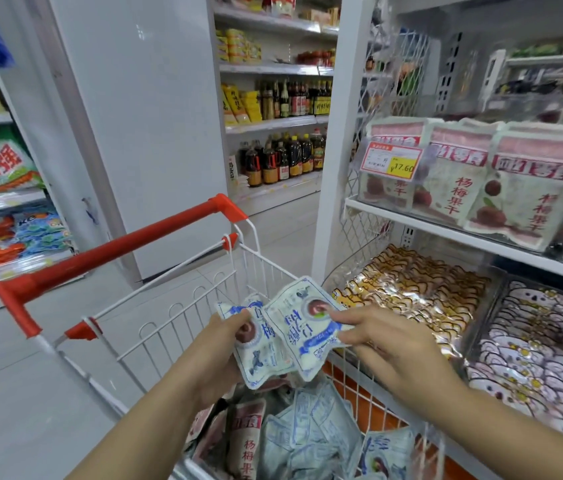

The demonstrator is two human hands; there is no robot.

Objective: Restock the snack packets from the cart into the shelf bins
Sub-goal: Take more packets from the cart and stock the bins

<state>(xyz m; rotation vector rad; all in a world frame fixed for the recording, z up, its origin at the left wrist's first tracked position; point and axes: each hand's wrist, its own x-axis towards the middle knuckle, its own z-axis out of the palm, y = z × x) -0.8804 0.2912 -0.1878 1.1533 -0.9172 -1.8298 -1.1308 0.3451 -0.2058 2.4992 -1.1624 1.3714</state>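
Snack packets [302, 332] | left hand [221, 355] grips one | right hand [387, 344] pinches another | price tag [391, 161] ¥17.60

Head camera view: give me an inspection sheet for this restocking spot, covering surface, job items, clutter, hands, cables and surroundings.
Surface: wire cart with red handle, beside the lower bins.
Job's things: left packet and right packet, blue-and-white, held above the cart; cart packets piled inside; yellow packets and pink packets fill the bins.
Clutter: nothing seen.
Hands: left hand grips the left packet; right hand fingers pinch the right packet.
Cables: nothing seen.
Surroundings: price tag on upper shelf; bottles on far shelves; tiled floor.
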